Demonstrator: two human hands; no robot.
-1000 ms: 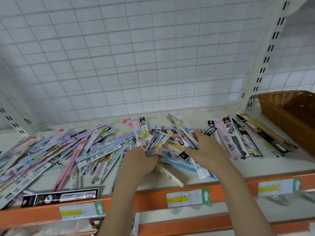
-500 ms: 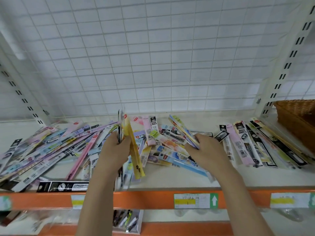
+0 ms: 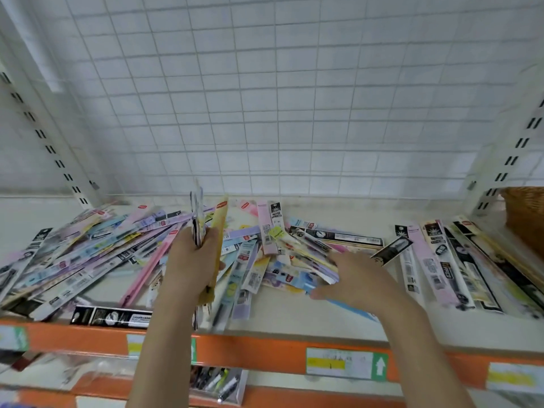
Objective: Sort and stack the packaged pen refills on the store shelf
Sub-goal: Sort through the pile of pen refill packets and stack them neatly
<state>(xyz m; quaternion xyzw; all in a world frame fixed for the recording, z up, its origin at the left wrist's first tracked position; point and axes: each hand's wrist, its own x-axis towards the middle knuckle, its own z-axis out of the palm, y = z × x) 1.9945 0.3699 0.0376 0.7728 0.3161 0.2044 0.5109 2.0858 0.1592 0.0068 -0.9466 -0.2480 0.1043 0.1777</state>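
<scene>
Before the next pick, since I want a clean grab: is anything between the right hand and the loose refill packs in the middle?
Nothing visible. The right hand already rests on the middle pile of refill packs; the left hand holds its own bundle upright, off to the side.

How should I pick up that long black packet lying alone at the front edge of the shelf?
Take the black packet across its narrow width, near the middle, coming down from above. It lies flat along the orange shelf edge, long and thin, so pinching its two long sides should keep it level. Nothing seems to lie on its visible part, though its right end is hidden behind the left forearm.
</scene>
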